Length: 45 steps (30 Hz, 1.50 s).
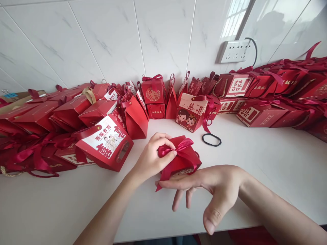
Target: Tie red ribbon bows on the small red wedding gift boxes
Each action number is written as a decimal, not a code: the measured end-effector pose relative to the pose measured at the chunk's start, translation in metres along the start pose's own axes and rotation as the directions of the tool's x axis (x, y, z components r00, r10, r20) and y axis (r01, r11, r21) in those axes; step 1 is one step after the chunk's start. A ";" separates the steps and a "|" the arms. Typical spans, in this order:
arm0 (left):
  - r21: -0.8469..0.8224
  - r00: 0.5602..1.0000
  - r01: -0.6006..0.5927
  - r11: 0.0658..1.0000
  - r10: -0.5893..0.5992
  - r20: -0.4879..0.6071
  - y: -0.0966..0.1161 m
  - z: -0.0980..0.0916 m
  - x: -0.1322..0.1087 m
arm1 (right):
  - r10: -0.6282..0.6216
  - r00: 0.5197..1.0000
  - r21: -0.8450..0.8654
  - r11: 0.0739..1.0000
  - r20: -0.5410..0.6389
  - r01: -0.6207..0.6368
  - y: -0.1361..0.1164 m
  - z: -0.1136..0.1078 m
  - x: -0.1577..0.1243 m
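Observation:
A small red gift box [187,162] with a red satin ribbon bow [176,148] on top sits on the white table [268,163] just in front of me. My left hand [150,158] pinches the bow between thumb and fingers, closed on the ribbon. Just in front of the box hovers my right hand [209,189], fingers spread and drooping, with nothing in it; its index finger lies near the ribbon's loose tail at the box's lower left.
Many red gift boxes and bags line the tiled wall, piled at the left [46,129] and right [281,95]. A large box with a printed couple [107,143] lies left of my hands. A black hair tie [211,139] lies behind the box. A socket [233,51] hangs on the wall.

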<state>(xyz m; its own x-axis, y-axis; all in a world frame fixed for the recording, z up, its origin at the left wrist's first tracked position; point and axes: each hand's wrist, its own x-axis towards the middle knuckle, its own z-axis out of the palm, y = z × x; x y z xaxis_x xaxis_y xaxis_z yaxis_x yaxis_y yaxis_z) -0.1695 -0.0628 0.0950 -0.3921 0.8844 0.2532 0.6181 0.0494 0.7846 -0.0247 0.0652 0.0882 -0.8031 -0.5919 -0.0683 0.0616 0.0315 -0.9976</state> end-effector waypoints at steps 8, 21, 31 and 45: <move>-0.029 0.999 0.032 0.999 -0.032 0.003 0.000 0.000 0.001 | -0.050 0.996 -0.033 0.998 0.072 0.053 0.000 -0.002 -0.001; -0.012 1.000 0.023 1.000 -0.023 0.000 0.001 -0.001 0.001 | -0.110 0.990 0.047 0.993 0.091 0.106 0.004 0.000 0.002; -0.002 0.999 0.036 0.999 -0.036 0.001 0.003 -0.001 0.001 | -0.087 0.985 0.079 0.994 0.151 0.076 0.007 0.002 0.003; -0.039 0.999 0.051 0.998 -0.050 0.011 0.000 -0.001 0.002 | -0.253 0.967 0.398 0.884 -0.032 0.245 -0.004 -0.016 -0.024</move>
<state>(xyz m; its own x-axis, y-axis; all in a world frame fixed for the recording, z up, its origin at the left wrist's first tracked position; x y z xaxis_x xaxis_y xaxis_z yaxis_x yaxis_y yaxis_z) -0.1706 -0.0616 0.0957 -0.4151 0.8859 0.2070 0.5700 0.0759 0.8181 -0.0150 0.0924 0.0933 -0.8113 -0.5541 0.1864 0.0933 -0.4375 -0.8944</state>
